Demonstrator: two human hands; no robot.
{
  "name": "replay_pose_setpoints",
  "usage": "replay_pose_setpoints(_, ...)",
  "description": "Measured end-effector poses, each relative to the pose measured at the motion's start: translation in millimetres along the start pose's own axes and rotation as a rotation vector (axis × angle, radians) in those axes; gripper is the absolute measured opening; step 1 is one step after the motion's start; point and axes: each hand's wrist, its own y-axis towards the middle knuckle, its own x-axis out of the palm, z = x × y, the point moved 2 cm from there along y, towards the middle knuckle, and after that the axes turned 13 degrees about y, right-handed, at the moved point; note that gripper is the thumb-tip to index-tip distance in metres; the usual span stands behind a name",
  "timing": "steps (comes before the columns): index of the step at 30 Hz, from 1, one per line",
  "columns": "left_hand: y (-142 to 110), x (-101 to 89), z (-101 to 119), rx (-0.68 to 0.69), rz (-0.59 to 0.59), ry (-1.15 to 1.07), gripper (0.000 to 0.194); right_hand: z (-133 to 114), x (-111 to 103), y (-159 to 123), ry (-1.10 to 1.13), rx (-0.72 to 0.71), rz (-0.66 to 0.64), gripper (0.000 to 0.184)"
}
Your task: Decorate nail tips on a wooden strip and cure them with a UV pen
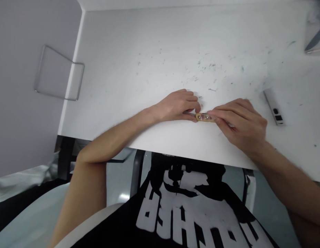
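A small tan strip [204, 117] with three shiny round studs lies on the white table [155, 55] near its front edge. My left hand [178, 105] rests on the table with its fingers curled, pinching the strip's left end. My right hand [240, 122] comes in from the right, fingers pressed together over the strip's right end, hiding that part.
A slim silver device [273, 106] with a black end lies right of my hands. A metal blade-like tool [315, 38] sits at the far right corner. Dark specks are scattered across the tabletop. A wire frame [59, 73] hangs off the table's left edge.
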Motion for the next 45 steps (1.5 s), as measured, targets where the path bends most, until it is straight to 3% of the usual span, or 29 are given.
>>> replay_pose_setpoints(20,0.2,-1.7,0.6,-0.008,-0.010,-0.009,0.038,0.1,-1.8,-0.4,0.006,0.050,0.010,0.021)
replay_pose_setpoints(27,0.1,-0.7,-0.4,0.013,0.004,-0.011,0.038,-1.4,-1.8,2.7,0.012,-0.031,0.055,0.022)
replay_pose_setpoints(35,0.9,-1.5,0.6,-0.008,-0.011,-0.018,0.041,-3.6,-2.7,1.2,0.020,0.022,-0.020,0.026)
replay_pose_setpoints(45,-0.1,0.5,-0.4,0.000,0.006,-0.005,0.038,0.4,0.8,1.9,0.002,-0.007,0.021,0.020)
